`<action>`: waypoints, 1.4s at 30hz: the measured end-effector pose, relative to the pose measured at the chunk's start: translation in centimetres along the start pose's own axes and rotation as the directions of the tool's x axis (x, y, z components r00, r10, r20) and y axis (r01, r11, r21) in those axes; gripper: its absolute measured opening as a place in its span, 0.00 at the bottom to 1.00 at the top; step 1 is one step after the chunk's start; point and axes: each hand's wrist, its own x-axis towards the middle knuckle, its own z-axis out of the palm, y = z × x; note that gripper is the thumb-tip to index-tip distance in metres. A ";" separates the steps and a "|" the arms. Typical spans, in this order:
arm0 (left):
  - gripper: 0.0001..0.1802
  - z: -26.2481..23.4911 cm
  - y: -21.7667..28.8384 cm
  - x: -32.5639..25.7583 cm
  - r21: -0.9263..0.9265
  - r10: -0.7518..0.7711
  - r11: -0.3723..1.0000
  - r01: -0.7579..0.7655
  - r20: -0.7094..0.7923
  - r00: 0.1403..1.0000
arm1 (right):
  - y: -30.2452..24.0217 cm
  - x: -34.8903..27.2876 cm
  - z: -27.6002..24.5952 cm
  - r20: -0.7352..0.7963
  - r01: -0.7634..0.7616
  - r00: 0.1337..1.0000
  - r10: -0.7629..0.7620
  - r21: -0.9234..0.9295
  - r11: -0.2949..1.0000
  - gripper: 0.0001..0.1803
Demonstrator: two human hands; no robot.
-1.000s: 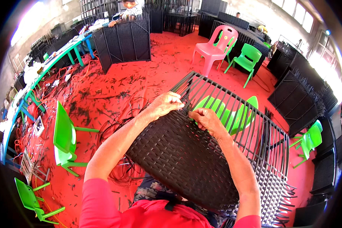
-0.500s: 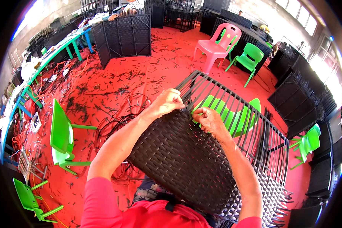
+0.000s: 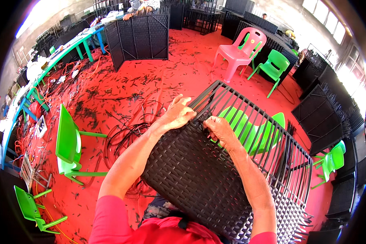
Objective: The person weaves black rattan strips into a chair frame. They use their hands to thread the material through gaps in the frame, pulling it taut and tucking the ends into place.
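A frame panel of black woven plastic strips (image 3: 191, 162) leans across my lap, close-woven at the near side and with bare strips running to its far edge. At its upper left edge is my left hand (image 3: 177, 114), bent over the frame, index finger raised and the other fingertips closed; what they grip is hidden. Just right of it, my right hand (image 3: 220, 131) pinches a thin black strip (image 3: 206, 115) at the border of the weave. The two hands are a short gap apart.
A green chair (image 3: 253, 132) stands behind the bare strips. Coils of black strip (image 3: 124, 134) lie on the red floor to the left, near another green chair (image 3: 67, 142). A pink chair (image 3: 242, 53) and finished black panels (image 3: 142, 37) stand farther off.
My left index finger has lifted and my left hand has shifted slightly along the frame edge. The right hand stays pinched at the weave. The whole view has swung slightly.
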 end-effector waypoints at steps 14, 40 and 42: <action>0.08 -1.0 -0.3 0.9 -0.389 -0.160 0.915 0.105 -0.112 0.981 | -1.3 -0.3 1.3 -0.024 0.098 0.993 -0.112 -0.321 0.942 0.14; 0.12 -0.3 -2.8 0.6 -0.231 -0.376 0.907 0.353 -0.063 0.925 | -1.9 2.9 2.8 0.072 0.003 0.997 0.014 -0.236 0.972 0.16; 0.13 -0.5 -3.2 0.4 -0.381 -0.433 0.821 0.425 0.069 0.899 | -1.6 3.0 3.1 0.021 0.050 0.999 -0.045 -0.312 0.949 0.18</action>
